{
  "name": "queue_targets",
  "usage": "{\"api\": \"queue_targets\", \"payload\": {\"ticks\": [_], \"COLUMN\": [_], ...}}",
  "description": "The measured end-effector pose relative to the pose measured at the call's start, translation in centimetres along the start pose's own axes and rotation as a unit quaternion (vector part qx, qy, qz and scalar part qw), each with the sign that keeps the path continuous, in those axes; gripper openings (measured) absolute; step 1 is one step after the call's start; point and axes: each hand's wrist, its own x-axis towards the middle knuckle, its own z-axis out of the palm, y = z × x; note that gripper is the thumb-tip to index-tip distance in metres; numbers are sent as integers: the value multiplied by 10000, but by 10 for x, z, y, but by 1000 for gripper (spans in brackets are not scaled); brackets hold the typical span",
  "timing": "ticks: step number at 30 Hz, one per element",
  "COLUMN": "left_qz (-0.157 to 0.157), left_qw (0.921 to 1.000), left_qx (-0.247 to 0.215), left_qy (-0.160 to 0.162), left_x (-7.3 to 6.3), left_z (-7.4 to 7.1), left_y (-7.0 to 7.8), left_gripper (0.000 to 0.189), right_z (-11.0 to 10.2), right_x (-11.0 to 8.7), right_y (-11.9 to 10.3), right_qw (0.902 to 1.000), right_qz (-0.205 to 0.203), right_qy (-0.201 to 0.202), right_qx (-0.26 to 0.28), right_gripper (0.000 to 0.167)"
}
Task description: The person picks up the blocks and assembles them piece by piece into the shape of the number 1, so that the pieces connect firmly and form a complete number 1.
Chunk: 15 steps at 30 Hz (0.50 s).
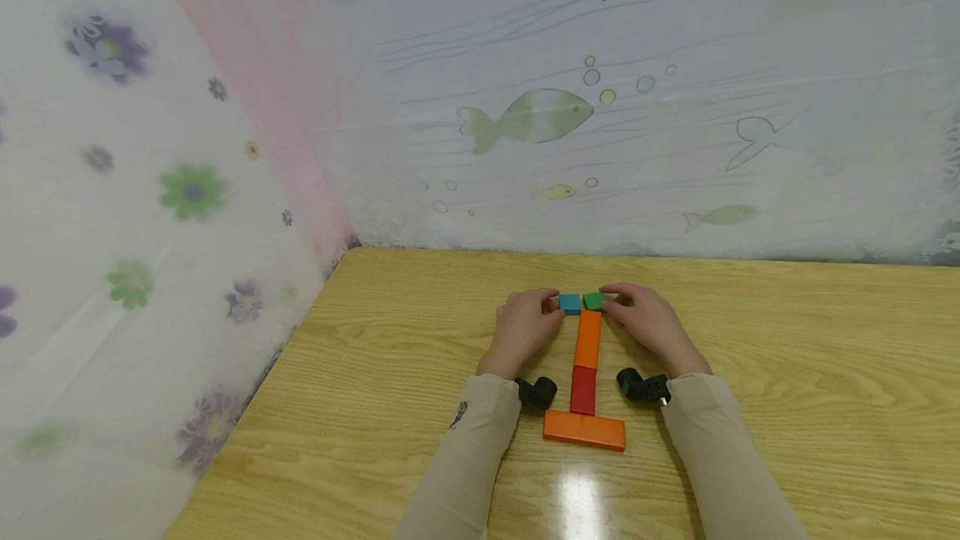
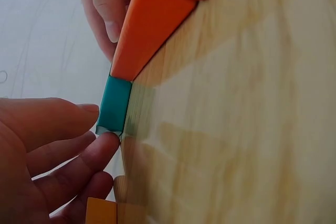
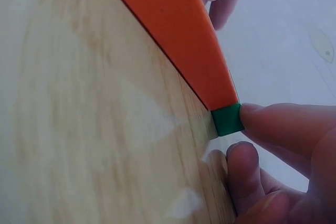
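Note:
Thumb and fingertips of my left hand (image 1: 520, 325) pinch the left end of a small blue block (image 1: 570, 304) lying on the table; in the left wrist view this block (image 2: 114, 104) looks teal. Just right of it, a small green block (image 1: 594, 301) is held at its right end by my right hand (image 1: 647, 319). The right wrist view has the thumb against the green block (image 3: 228, 119). A narrow gap parts the two small blocks. Below them runs a long orange block (image 1: 588, 340), followed end to end by a red block (image 1: 583, 391).
A second orange block (image 1: 584, 430) lies crosswise below the red one. Under the left fingers, a yellow-orange block (image 2: 101, 211) shows in the left wrist view. The wooden table (image 1: 360, 340) meets a fish-patterned wall covering (image 1: 645, 190) at the back.

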Motion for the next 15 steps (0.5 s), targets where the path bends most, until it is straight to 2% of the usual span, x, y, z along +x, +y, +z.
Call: {"api": "queue_targets", "payload": {"ticks": [15], "left_qz": [45], "left_qw": [9999], "left_qx": [12], "left_qy": [-93], "left_x": [-1], "left_z": [0], "left_y": [1], "left_gripper": [37], "right_z": [0], "right_x": [1], "right_y": [-1], "right_qw": [9999], "right_qz": [122], "right_qy": [-50], "right_qx": [-34], "right_gripper": [38]}}
